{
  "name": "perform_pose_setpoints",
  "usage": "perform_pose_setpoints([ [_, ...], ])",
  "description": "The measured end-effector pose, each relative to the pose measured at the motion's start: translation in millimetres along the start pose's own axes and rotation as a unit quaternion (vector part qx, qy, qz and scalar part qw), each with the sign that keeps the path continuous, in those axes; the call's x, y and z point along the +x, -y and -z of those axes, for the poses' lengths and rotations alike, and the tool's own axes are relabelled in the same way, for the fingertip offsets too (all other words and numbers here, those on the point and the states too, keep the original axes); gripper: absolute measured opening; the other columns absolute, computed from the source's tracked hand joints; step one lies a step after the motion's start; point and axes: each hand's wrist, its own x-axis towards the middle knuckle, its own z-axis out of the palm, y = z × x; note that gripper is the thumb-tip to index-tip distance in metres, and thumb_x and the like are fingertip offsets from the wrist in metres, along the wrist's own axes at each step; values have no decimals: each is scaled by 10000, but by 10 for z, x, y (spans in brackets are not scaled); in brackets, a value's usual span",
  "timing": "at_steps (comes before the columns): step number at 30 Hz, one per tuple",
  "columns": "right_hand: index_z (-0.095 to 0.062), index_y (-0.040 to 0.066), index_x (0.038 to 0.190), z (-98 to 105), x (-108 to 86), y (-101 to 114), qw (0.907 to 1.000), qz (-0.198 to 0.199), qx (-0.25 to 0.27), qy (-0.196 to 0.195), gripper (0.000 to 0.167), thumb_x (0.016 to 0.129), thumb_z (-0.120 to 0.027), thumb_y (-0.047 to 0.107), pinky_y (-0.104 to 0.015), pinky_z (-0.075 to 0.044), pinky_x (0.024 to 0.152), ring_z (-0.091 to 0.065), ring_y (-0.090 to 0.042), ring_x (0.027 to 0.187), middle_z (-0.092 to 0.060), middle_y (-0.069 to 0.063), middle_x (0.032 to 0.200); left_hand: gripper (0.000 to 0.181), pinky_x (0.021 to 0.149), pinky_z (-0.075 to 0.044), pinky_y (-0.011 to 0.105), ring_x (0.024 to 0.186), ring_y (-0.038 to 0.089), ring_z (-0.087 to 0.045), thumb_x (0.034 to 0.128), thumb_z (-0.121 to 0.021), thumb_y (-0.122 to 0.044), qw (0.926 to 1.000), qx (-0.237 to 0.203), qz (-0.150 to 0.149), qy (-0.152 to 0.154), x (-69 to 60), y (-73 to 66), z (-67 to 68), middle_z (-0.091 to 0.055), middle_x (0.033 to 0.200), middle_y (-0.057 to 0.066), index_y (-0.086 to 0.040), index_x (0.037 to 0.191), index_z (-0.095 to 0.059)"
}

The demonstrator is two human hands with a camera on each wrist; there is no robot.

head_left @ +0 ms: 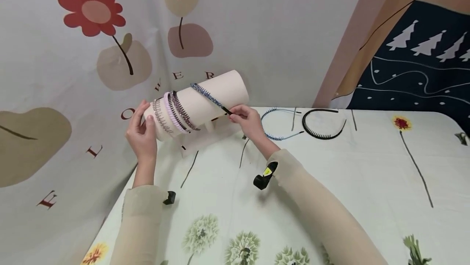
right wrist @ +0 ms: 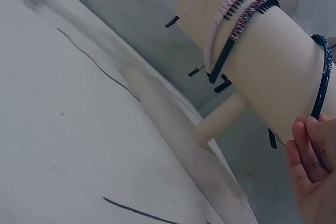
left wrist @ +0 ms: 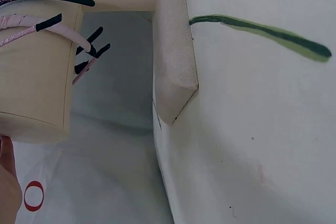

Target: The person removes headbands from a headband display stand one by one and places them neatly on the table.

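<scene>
A pale cream headband stand (head_left: 220,91) has a padded cylinder lying sideways on a short post and flat base (right wrist: 181,129). My right hand (head_left: 247,120) pinches the black end of a blue glitter headband (head_left: 206,94), which lies slantwise over the cylinder near its right end. At the cylinder's left end, my left hand (head_left: 142,136) holds the edge between thumb and fingers; only a little of it shows in the left wrist view. Between the hands sit a silvery toothed headband (head_left: 161,116), a lilac headband (head_left: 172,112) and a dark pinkish glitter headband (head_left: 183,112).
Right of the stand, a light-blue toothed headband (head_left: 278,137) and a black toothed headband (head_left: 319,135) lie on the flower-print tablecloth (head_left: 367,175). A printed curtain (head_left: 275,24) hangs close behind the stand.
</scene>
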Motion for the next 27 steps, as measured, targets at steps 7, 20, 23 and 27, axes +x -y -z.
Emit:
perform_pose_setpoints([
  [7, -663, -60, 1093, 153, 15, -16, 9983, -202, 342, -422, 174, 942, -624, 16, -283, -599, 886, -674, -72, 840, -699, -197, 1046, 358, 1037, -508, 221, 1309, 139, -579, 921, -550, -122, 10000, 26, -33, -24, -17, 35, 37, -632, 1388, 80, 4, 1228, -683],
  [20, -638, -44, 1177, 521, 92, 31, 9940, -548, 473, -820, 238, 964, -603, 55, -282, -581, 929, -693, -155, 945, -699, -190, 1132, 352, 1034, -512, 229, 1316, 150, -573, 918, -546, -108, 10000, -43, -23, -71, -12, 15, -40, -632, 1385, 96, 25, 1214, -683],
  [23, -635, -37, 1183, 579, 95, 42, 9931, -605, 452, -893, 238, 968, -598, 57, -251, -581, 907, -691, -141, 935, -707, -144, 1091, 353, 1032, -512, 223, 1316, 147, -573, 918, -546, -111, 10000, -29, 5, -64, -11, 13, -29, -633, 1385, 93, 25, 1213, -683],
  [27, -624, -38, 1199, 657, 86, 38, 9925, -597, 460, -965, 247, 974, -589, 56, -273, -575, 932, -664, -53, 870, -699, -116, 1073, 352, 1032, -510, 218, 1314, 148, -575, 919, -546, -103, 10000, -41, 15, -18, -30, -33, -18, -629, 1386, 108, 35, 1214, -679],
])
